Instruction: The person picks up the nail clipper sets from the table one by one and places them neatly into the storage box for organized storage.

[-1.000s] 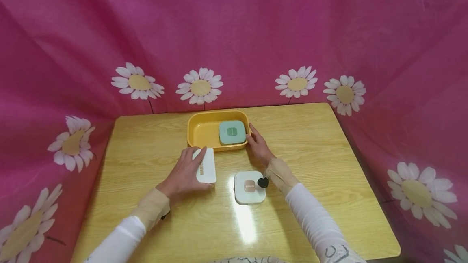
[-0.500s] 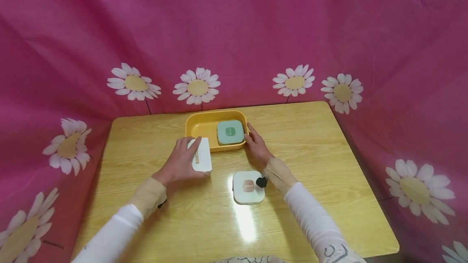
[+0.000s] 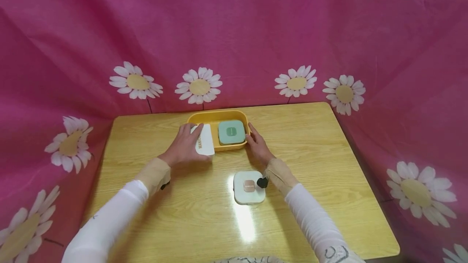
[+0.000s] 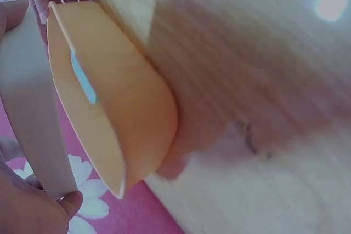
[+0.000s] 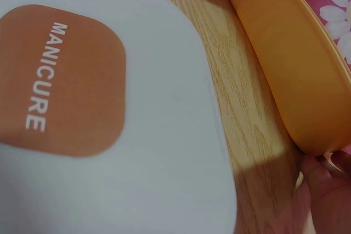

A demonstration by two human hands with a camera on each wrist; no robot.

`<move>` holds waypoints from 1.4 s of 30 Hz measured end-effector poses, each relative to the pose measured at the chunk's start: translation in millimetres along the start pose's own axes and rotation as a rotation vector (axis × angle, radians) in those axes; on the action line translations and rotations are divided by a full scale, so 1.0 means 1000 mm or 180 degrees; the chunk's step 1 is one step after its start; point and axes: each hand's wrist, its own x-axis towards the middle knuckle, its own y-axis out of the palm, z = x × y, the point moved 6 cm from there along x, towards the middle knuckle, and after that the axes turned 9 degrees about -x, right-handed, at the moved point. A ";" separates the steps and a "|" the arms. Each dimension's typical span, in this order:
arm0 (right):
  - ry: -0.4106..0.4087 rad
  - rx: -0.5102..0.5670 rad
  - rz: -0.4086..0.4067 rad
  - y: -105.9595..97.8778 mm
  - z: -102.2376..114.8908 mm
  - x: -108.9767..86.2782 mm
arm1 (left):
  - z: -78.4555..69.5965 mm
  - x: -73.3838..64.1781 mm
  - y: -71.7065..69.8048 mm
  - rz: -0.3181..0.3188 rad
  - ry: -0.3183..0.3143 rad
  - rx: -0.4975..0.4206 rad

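My left hand (image 3: 184, 144) grips a white manicure case (image 3: 206, 141) by its sides, tilted over the left part of a yellow bin (image 3: 229, 147). Gold lettering, partly covered by the fingers, shows on the case. In the left wrist view the case (image 4: 27, 86) appears edge-on beside the bin's rim, with fingertips at both its ends. A mint-green case (image 3: 232, 132) lies flat in the bin's right half. My right hand (image 3: 260, 149) rests against the bin's right end, fingers along the outside. Beneath the right wrist, a cream case (image 3: 249, 194) with a pinkish-brown "MANICURE" label lies on the table.
The wooden table (image 3: 310, 145) carries the bin near its back edge. Behind and at both sides hangs a magenta curtain (image 3: 234, 31) with large white daisies. Bright light reflects off the table in front of the cream case.
My left hand has carried the white case away from the body, from in front of the bin to over its left part. The right hand, bin and other cases stay put.
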 end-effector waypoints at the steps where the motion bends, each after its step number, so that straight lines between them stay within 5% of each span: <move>1: -0.0008 -0.0038 -0.0001 0.000 0.000 0.000 | -0.001 0.003 -0.002 0.0001 0.0009 0.0005; 14: 0.0004 0.0023 -0.0005 -0.001 0.000 -0.001 | 0.002 0.028 -0.016 -0.0099 0.0039 0.0177; 23: 0.0044 0.0212 -0.0019 0.000 -0.001 -0.002 | 0.004 0.049 -0.017 0.0006 -0.0006 0.0219; 37: 0.0037 0.0404 -0.0009 0.002 -0.001 -0.004 | 0.016 0.071 -0.001 0.0087 0.0023 0.0418; 42: 0.0098 0.0726 -0.0010 0.004 -0.001 -0.005 | 0.017 0.075 0.003 0.0124 0.0027 0.0491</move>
